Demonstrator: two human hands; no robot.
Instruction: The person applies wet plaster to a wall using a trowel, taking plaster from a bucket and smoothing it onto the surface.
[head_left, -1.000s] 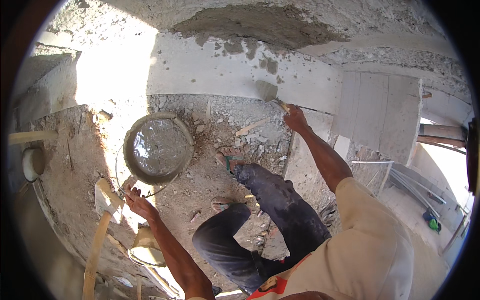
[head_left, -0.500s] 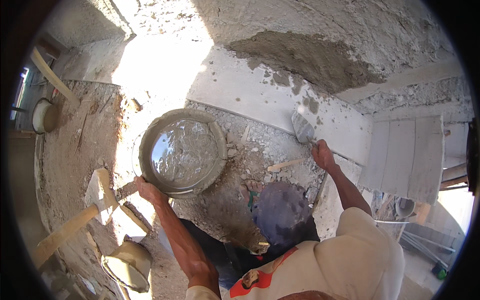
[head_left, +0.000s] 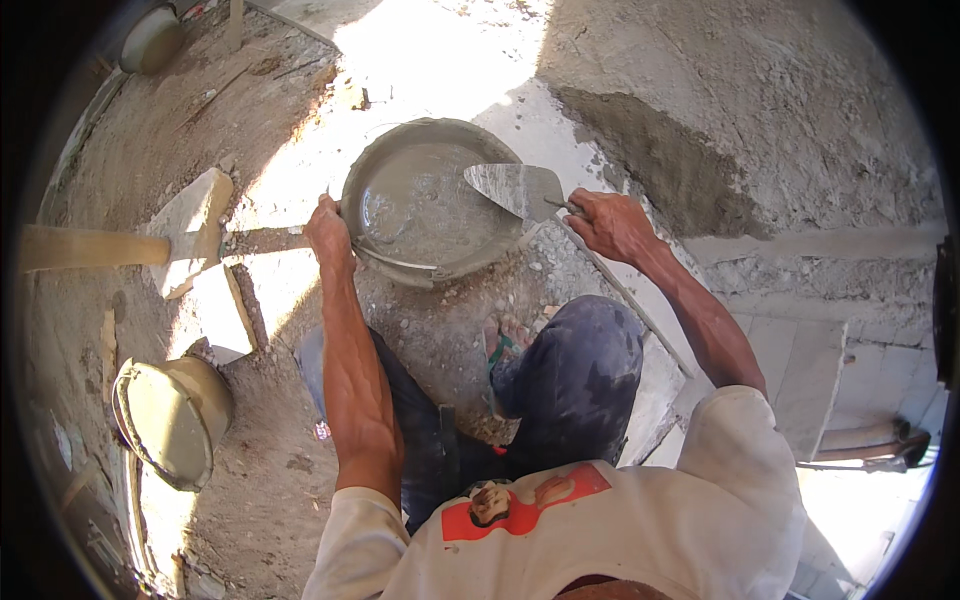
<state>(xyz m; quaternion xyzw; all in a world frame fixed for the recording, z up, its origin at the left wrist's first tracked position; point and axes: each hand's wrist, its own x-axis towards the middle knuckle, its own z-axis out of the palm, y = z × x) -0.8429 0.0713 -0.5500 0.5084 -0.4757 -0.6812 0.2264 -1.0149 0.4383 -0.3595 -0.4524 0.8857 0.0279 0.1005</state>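
— Where is the mortar pan [head_left: 420, 205] found?
— Between the hands, on the rubble-strewn ground [head_left: 250, 480]. Its left rim is gripped by the left hand [head_left: 328, 228].
— And the trowel [head_left: 515, 188]?
— Its handle is clenched in the right hand [head_left: 612, 222] — the blade is held over the wet mortar in the pan.

Constr. site: rough plastered wall [head_left: 760, 110], mortar pan [head_left: 430, 200], trowel [head_left: 515, 188], rubble on dirt floor [head_left: 130, 150].
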